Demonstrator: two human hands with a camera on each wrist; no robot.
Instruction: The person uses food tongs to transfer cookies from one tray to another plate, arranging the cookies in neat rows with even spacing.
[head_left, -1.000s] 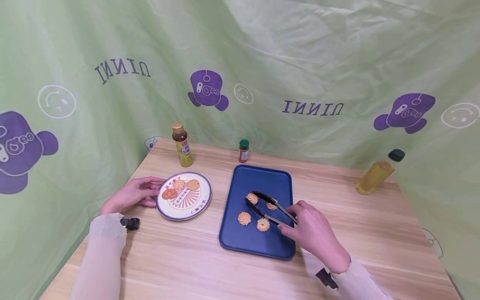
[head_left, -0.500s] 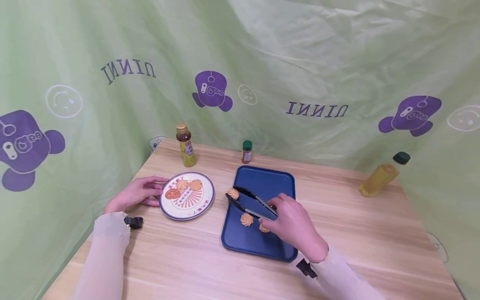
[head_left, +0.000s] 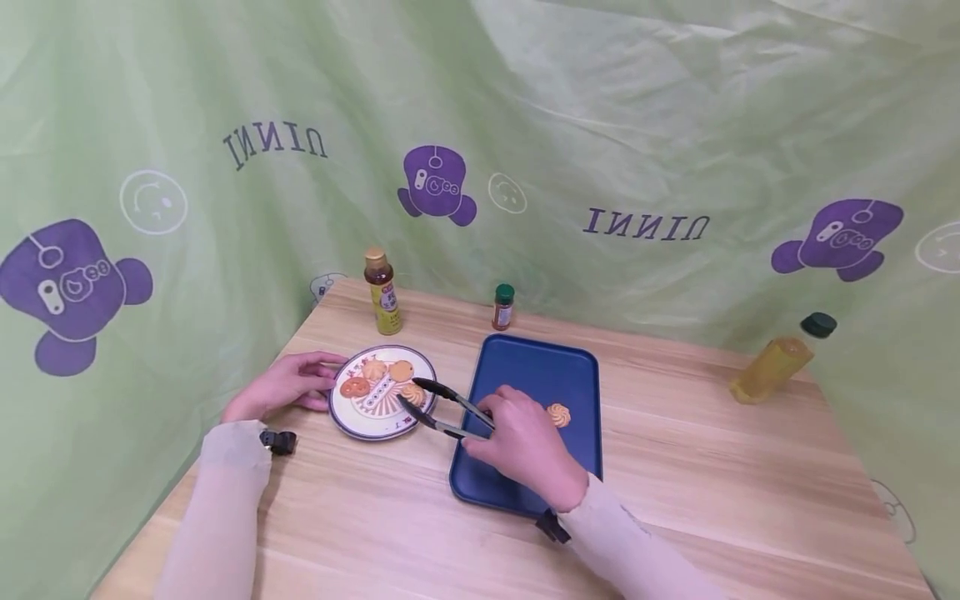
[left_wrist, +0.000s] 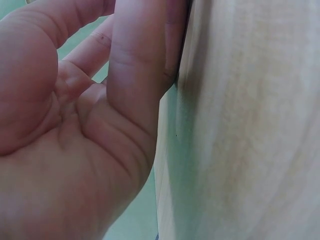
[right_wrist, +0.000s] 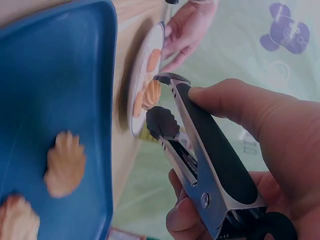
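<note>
Since the earlier frame, the tongs (head_left: pixel 442 406) have been swung left from the blue tray (head_left: pixel 585 367) to the plate (head_left: pixel 347 421), and the swirl cookie (head_left: pixel 413 393) they carried is now seen on the plate's right side, between the tong tips. The tongs are gripped by the right hand (head_left: pixel 521 442), fingers curled round the handles; the arms stand slightly apart. The plate's left rim is touched by the left hand (head_left: pixel 281 385), fingers lying loosely extended.

It is judged that the tips should be parted fully and lifted straight up, so that the cookie is not dragged off, while the plate is kept steadied.

Counted: 4 cookies on the plate; 1 cookie (head_left: pixel 557 413) visible on the tray in the head view, 2 in the right wrist view; 3 bottles on the table (head_left: pixel 712 467).
</note>
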